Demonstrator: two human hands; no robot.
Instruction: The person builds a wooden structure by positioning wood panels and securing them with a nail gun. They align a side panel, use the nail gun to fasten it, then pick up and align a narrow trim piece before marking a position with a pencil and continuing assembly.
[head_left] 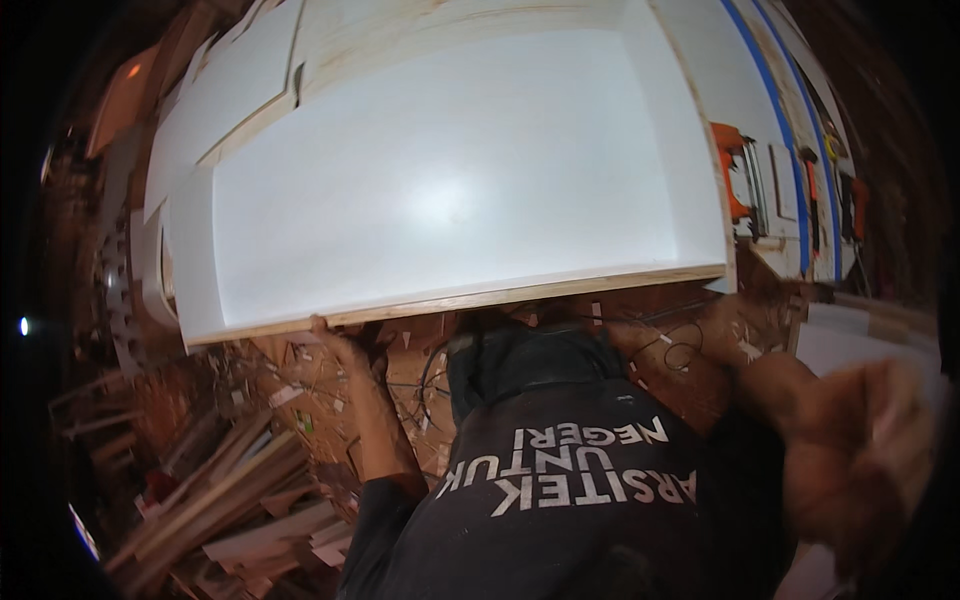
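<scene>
A large shallow wooden box (440,150) with a white inner lining and bare wood edges lies open side up in front of me. My left hand (335,338) is at its near edge, towards the left corner, with a finger over the wooden rim and the rest hidden below. Off to the right, my right hand (860,430) is raised close to the camera, away from the box. Motion smears its fingers, so whether it holds anything is unclear.
An orange and black nail gun (735,175) lies right of the box, near blue-striped boards (780,90) and a hammer-like tool (812,190). White panels (225,80) rest at the far left. Wood offcuts (215,480) pile up at lower left; scraps and a cable (425,385) litter the floor.
</scene>
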